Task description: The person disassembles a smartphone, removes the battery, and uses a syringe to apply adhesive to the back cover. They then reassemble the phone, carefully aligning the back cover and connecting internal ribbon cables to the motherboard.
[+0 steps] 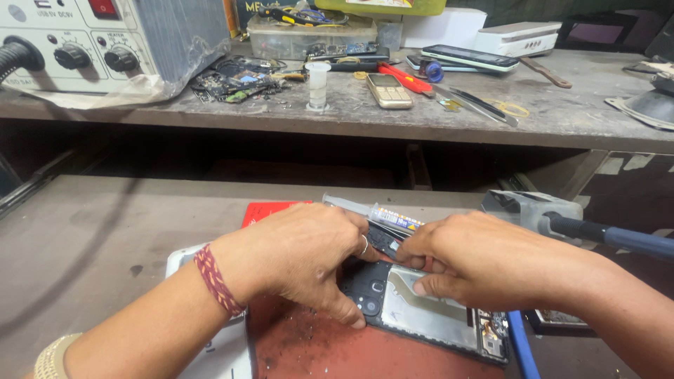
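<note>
Left hand (pixel 302 256) and right hand (pixel 467 263) meet over an opened phone (pixel 421 316) lying on a red mat (pixel 337 351) at the near edge of the counter (pixel 105 231). Both pinch at its top edge, left fingers bent, thumb pressed on the camera corner; what they grip is hidden. This looks like prying or seating a part, which calls for small, steady pressure. A syringe (pixel 379 214) lies just beyond the knuckles; a blue-handled tool (pixel 604 235) crowds the right; open room lies left.
</note>
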